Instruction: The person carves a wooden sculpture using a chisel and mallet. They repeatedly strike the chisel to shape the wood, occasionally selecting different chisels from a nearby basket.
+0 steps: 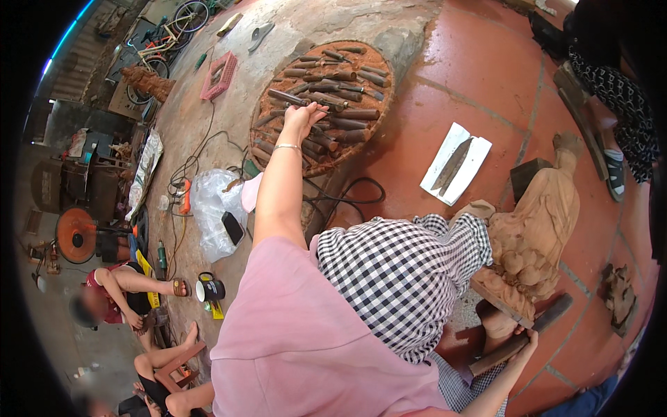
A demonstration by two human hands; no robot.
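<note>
Reaching far, left hand (pixel 300 119) closed on chisel (pixel 288 98) above round tool tray (pixel 379 73); wooden mallet (pixel 517 339) gripped by right hand (pixel 529 338), near right, beside carved figure (pixel 538 222).

- The left hand (pixel 300 118) wears a thin silver bracelet (pixel 286 146), and the sleeve (pixel 306 326) behind it is plain pale pink.
- The chisels (pixel 326 104) under that hand are dark brown, lying on a rust-red mat (pixel 361 55).
- Below the arm, the trousers (pixel 403 278) show a black-and-white check.
- The carving (pixel 538 222) just above the right hand (pixel 529 339) is light tan wood; the mallet (pixel 517 342) in that hand is dark brown.
- The floor tiles (pixel 486 69) beyond both hands are terracotta red with grey joints.
- Between the two hands lies a white sheet (pixel 472 163) carrying a dark brown blade.
- Left of the raised arm: a clear plastic bag (pixel 208 201), a black phone (pixel 233 228), a black mug (pixel 209 288).
</note>
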